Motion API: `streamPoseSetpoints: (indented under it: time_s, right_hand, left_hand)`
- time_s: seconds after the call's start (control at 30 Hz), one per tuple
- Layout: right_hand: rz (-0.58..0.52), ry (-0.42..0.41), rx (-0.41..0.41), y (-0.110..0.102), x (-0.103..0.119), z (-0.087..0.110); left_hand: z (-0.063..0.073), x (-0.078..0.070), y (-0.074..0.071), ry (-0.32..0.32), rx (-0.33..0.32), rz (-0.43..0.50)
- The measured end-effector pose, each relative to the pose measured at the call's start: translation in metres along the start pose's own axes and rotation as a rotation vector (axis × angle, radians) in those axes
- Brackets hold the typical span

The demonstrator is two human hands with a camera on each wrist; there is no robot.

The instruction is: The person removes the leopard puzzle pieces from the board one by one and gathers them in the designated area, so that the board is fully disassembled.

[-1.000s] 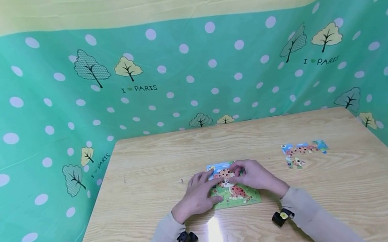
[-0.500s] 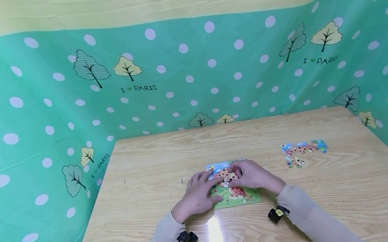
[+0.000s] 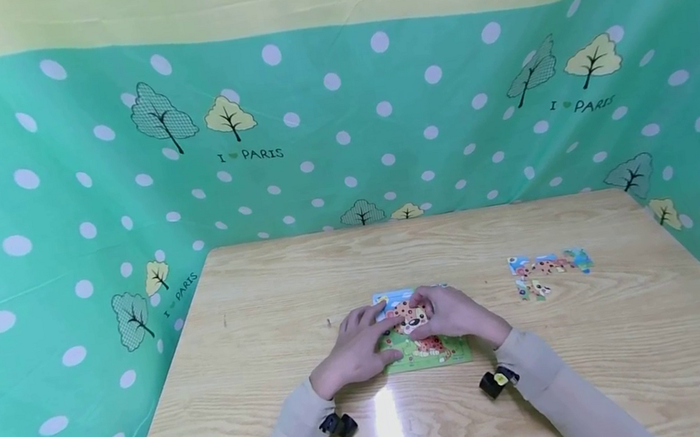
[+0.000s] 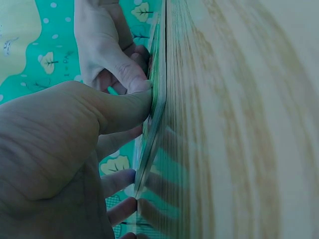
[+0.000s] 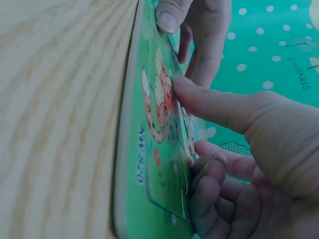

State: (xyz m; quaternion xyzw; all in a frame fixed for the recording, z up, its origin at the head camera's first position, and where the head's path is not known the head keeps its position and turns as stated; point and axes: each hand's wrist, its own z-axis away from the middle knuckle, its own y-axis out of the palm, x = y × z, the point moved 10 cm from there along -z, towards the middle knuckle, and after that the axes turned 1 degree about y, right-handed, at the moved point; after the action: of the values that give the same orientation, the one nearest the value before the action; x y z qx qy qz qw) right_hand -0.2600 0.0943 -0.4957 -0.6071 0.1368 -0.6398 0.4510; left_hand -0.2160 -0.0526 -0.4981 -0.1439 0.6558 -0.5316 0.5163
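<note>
A flat jigsaw board (image 3: 404,367) with a spotted leopard on a green and blue scene lies at the middle of the table. My left hand (image 3: 356,350) rests on its left side with straight, spread fingers; in the left wrist view the thumb (image 4: 124,110) presses the near edge. Over the board's right half, my right hand (image 3: 456,313) pinches a puzzle piece with the leopard's face (image 3: 414,322) between thumb and curled fingers. Seen from the right wrist, the thumb (image 5: 214,102) touches the leopard picture, and the curled fingers partly hide the piece.
Several loose puzzle pieces (image 3: 543,267) lie in a row to the right of the board, with a smaller group (image 3: 533,290) just below. A polka-dot curtain (image 3: 343,122) encloses the wooden table (image 3: 285,280) at the back and sides.
My right hand has shifted slightly left and its wrist has turned a little, moving the face piece on the board. The left hand stays in place. The head view has tilted slightly.
</note>
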Motion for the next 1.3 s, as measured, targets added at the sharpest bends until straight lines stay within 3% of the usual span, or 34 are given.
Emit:
streamPoseSetpoints:
  time_s: [0.2, 0.67, 0.97, 1.3]
  right_hand:
    - [0.016, 0.02, 0.001, 0.002, -0.001, 0.0]
    - [0.019, 0.036, -0.1, 0.001, -0.001, 0.002]
    - [-0.122, 0.004, -0.186, -0.006, 0.0, 0.007]
    - [-0.18, 0.003, -0.234, -0.008, -0.012, 0.002]
  left_hand:
    - [-0.001, -0.002, -0.001, 0.014, -0.003, -0.007]
    - [0.0, 0.001, 0.001, 0.006, -0.004, -0.007]
    - [0.0, -0.002, 0.0, 0.019, 0.005, -0.008]
    - [0.0, -0.003, -0.001, 0.024, 0.004, -0.011]
